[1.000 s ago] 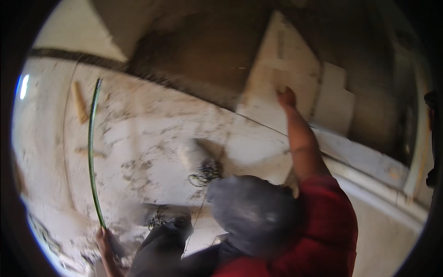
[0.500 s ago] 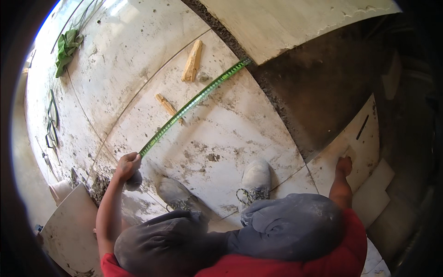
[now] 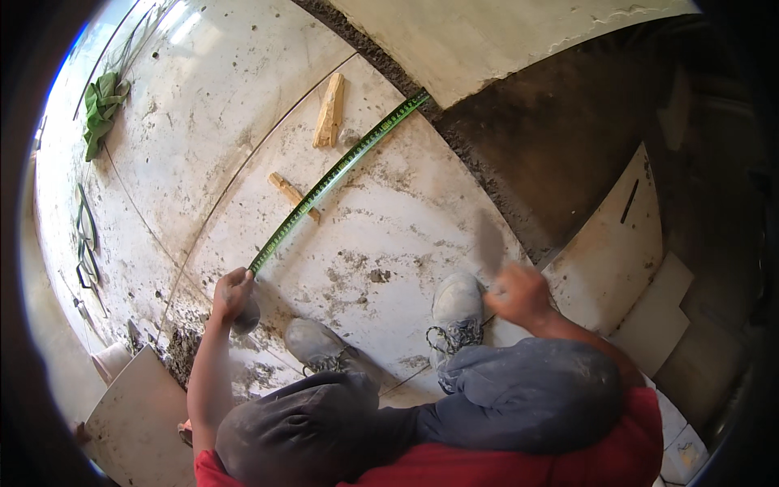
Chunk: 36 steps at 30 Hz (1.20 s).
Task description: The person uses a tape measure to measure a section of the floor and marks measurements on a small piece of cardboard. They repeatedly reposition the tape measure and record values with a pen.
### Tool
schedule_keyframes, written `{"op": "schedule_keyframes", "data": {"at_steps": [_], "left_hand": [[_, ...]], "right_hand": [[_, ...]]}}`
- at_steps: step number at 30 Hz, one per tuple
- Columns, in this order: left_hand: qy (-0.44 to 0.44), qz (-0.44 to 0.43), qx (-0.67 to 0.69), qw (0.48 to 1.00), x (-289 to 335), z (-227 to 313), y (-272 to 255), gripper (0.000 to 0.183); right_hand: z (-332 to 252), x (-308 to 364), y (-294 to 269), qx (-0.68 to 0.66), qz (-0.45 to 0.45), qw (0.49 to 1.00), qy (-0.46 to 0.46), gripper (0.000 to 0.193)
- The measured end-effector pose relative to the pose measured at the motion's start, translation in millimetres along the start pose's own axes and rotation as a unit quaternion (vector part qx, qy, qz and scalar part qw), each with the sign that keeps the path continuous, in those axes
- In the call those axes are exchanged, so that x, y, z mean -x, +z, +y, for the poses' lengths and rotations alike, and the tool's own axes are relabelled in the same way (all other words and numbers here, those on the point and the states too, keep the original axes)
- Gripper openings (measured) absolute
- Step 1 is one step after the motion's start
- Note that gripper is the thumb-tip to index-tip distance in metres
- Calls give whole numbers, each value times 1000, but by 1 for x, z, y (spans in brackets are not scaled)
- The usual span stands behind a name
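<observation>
My left hand [image 3: 234, 294] is closed on the near end of a green tape measure [image 3: 334, 169]. The blade stretches away over the floor tile to the dark gap by the far edge. A dark rounded shape, blurred, shows just under that hand. Over the tile beside my shoe, my right hand [image 3: 521, 294] grips a flat grey blade [image 3: 488, 242] that looks like a trowel; motion smears it. Two wooden pieces lie near the tape: a thick wedge [image 3: 329, 112] beyond it and a thinner stick [image 3: 292, 195], which the tape crosses.
My dusty shoes [image 3: 457, 299] stand on the tile. A dark dirt bed [image 3: 560, 154] opens to the right, with a loose tile [image 3: 617, 231] at its near edge. Green cloth [image 3: 101, 114] and dark straps [image 3: 86, 235] lie left. Another loose tile [image 3: 134, 414] lies near left.
My right hand has swung left from over the loose tile to beside my shoe, bringing the grey blade with it. The left hand keeps its hold on the tape measure.
</observation>
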<state>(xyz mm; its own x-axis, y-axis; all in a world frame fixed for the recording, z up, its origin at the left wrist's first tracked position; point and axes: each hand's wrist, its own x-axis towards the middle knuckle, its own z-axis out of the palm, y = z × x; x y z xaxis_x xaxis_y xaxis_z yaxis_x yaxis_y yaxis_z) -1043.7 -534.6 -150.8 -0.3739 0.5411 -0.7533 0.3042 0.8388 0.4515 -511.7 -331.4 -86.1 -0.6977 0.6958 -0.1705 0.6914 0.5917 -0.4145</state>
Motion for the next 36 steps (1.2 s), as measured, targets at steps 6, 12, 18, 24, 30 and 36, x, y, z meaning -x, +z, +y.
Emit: {"op": "schedule_keyframes", "data": {"at_steps": [6,12,18,24,30,36], "left_hand": [[20,0,17,1000,-4,5,3,31],[8,0,24,1000,0,-5,7,35],[-14,27,-12,999,4,1,12,31],[-24,24,-7,999,4,3,10,29],[-16,-21,131,991,8,-9,-6,30],[-9,39,209,977,26,-19,-25,38]], "right_hand": [[-69,-97,15,-133,-176,972,-81,28],[-14,-171,-4,-150,-263,952,49,25],[-3,-242,44,-474,-55,826,299,24],[-16,-245,67,-288,7,939,190,23],[-44,-269,79,-145,71,985,68,37],[-98,-322,66,-95,14,990,99,81]]}}
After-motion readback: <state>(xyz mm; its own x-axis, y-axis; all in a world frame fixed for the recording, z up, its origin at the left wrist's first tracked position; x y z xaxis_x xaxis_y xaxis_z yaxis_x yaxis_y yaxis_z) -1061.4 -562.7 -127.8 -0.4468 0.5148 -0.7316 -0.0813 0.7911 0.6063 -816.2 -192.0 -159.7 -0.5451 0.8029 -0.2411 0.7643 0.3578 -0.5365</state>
